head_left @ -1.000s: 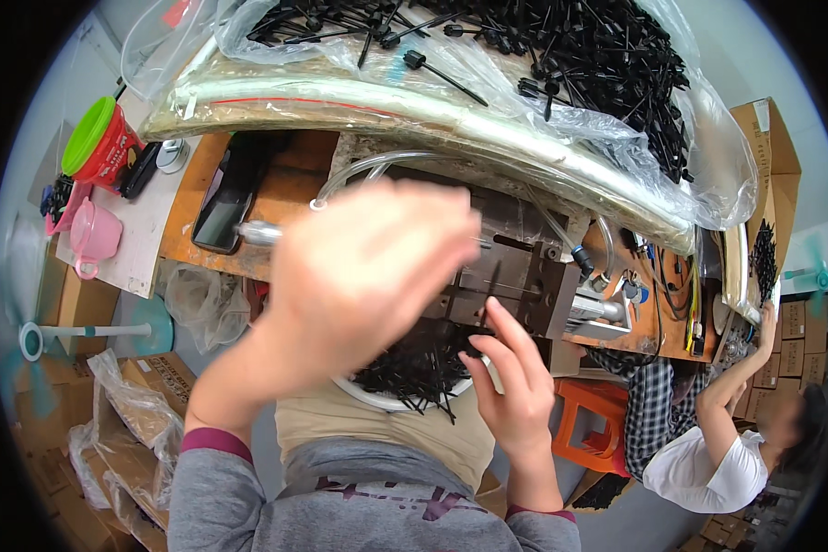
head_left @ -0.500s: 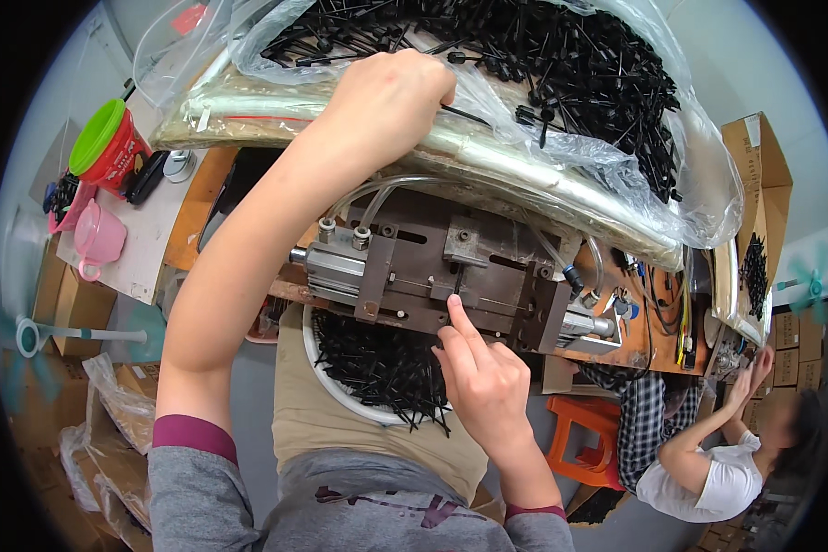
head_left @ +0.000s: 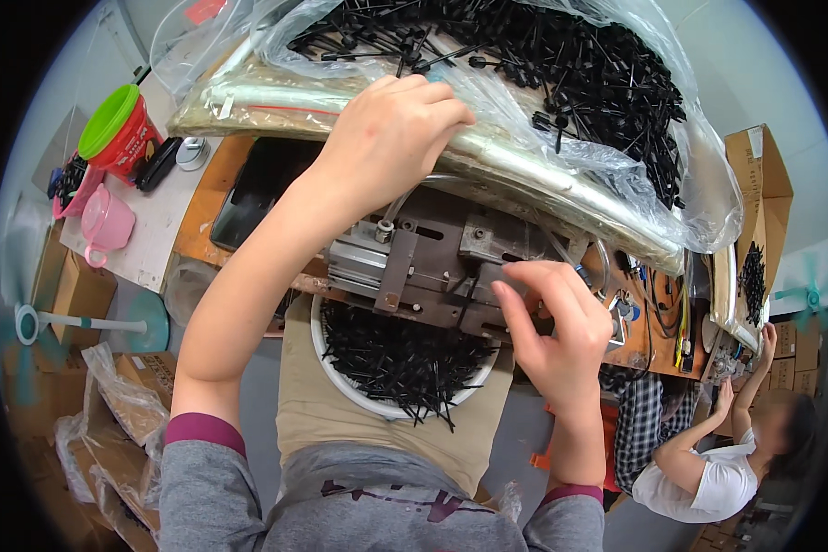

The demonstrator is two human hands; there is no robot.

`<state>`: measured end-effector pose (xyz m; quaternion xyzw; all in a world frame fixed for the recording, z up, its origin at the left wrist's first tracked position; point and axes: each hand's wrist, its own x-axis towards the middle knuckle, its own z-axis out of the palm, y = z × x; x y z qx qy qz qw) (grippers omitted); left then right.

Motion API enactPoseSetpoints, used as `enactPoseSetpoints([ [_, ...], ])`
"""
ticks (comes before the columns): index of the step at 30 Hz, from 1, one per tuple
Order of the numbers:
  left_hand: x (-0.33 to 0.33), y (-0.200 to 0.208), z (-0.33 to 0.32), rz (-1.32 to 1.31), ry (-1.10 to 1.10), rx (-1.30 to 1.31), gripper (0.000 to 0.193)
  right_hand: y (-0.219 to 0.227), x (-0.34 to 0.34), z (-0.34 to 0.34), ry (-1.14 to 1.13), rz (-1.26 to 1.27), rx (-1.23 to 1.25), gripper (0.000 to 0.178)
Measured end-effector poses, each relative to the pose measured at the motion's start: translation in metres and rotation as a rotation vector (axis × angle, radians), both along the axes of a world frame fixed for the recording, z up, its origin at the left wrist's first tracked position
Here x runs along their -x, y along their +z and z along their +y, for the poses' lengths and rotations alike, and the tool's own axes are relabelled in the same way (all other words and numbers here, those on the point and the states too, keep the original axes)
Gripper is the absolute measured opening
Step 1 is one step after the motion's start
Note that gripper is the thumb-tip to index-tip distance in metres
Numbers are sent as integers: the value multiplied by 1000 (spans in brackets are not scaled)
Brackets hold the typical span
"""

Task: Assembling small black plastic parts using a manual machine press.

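My left hand [head_left: 396, 133] is raised over the near edge of a plastic-lined tray [head_left: 276, 97], its fingers curled together; whatever they hold is hidden. Heaped in the tray are black plastic pieces with thin stems [head_left: 598, 83]. Lower down, my right hand [head_left: 566, 327] hovers by a dark metal clamping fixture [head_left: 432, 267], thumb and forefinger apart with nothing visible between them. A thin black piece [head_left: 469, 293], blurred, stands at the middle of the fixture, just left of my right fingertips. Below, a white round tub [head_left: 340, 391] full of similar black pieces rests at my lap.
Silver air cylinders [head_left: 359, 262] and clear hoses flank the fixture. At left are a red-and-green bucket [head_left: 124, 138], a pink cup [head_left: 108, 221] and a teal fan [head_left: 143, 324]. A co-worker [head_left: 708, 465] sits at right near an open carton [head_left: 759, 184].
My left hand has come slightly down and nearer, off the pieces. My right hand has lifted from its pointing press on the fixture, moved right and spread its thumb and forefinger.
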<state>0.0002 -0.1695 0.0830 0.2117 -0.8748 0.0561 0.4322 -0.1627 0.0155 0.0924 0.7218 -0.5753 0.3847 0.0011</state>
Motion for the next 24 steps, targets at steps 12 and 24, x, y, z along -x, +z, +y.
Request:
enactPoseSetpoints([
  [12,-37,-5,106,199,-160,-254,16,-44,-16,-11,106,137,5,31],
  [24,-53,-10,136,227,-166,-347,18,-64,-25,-30,124,200,59,16],
])
